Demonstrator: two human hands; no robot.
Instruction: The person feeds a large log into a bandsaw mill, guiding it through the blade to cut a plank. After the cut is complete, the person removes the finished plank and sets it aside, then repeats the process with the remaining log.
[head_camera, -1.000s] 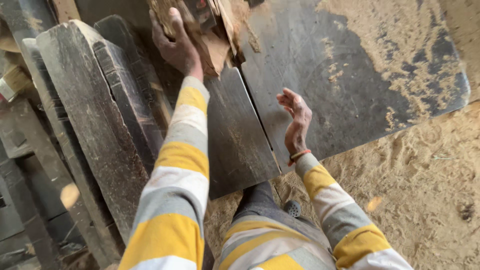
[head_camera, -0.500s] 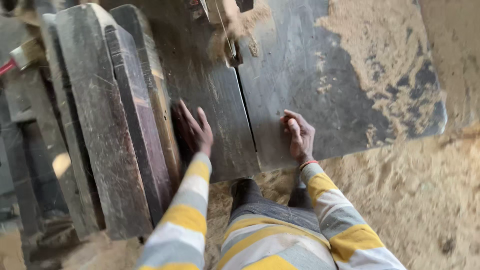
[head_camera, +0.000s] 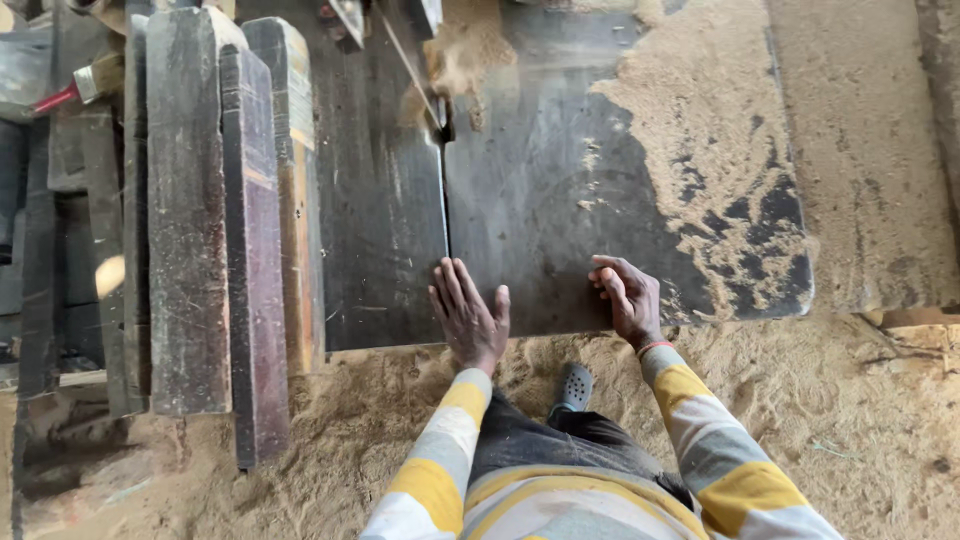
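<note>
At the near edge of the saw table (head_camera: 520, 180), left hand (head_camera: 468, 318) lies flat, palm down, fingers (head_camera: 452, 290) spread and pointing away, holding nothing. It presses on the dark metal just beside the slot (head_camera: 446, 230) running back to the blade (head_camera: 405, 62). Right hand (head_camera: 628, 297) rests on the same edge further right, fingers curled loosely inward, knuckles up; nothing gripped that I can see. Table top: judged heavy, rigid steel, slick under fine dust, not a thing to lift; bare near edge gives the firmest purchase. Sawdust (head_camera: 720, 170) heaped over the far right corner. Dark planks (head_camera: 185, 210) stacked lengthwise along the left edge, probably stiff and weighty. Sandal (head_camera: 573, 386) on the dust-covered floor below.
</note>
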